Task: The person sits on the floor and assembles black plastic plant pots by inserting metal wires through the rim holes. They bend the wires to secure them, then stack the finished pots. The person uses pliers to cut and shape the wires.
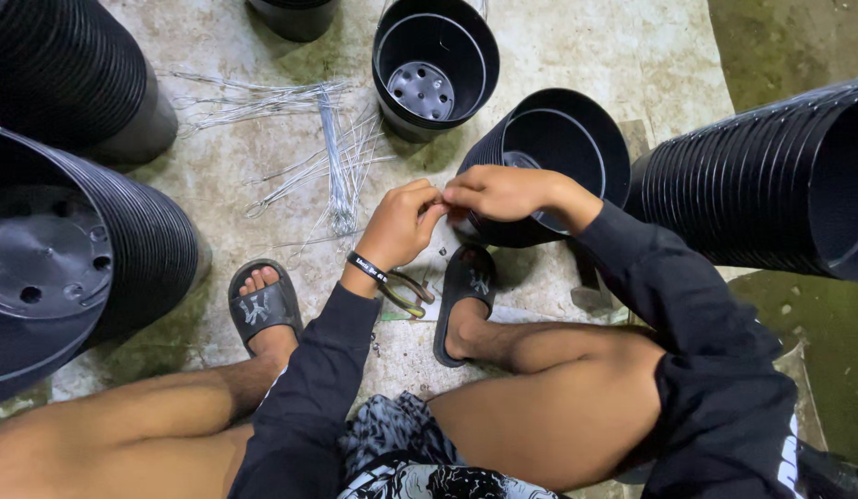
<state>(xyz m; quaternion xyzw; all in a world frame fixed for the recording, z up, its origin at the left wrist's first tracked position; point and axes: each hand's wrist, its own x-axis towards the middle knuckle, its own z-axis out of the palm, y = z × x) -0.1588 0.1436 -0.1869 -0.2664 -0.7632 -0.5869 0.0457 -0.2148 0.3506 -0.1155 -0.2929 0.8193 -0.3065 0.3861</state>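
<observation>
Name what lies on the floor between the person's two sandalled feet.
In the head view, pliers with yellowish handles lie on the concrete floor between the left sandal and the right sandal, under the left hand.

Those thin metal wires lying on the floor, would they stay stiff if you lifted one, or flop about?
The wires look very thin and long, so one would probably bend and spring rather than stay rigid. They seem light. Lying loose and crossed on the concrete floor, they would likely snag together. The left hand and right hand meet fingertip to fingertip.

Two hands (pixel 401 226) (pixel 498 192), two sandals (pixel 262 307) (pixel 466 296), three pot stacks (pixel 761 185), one wire pile (pixel 341 162), one pliers (pixel 406 291).
</observation>
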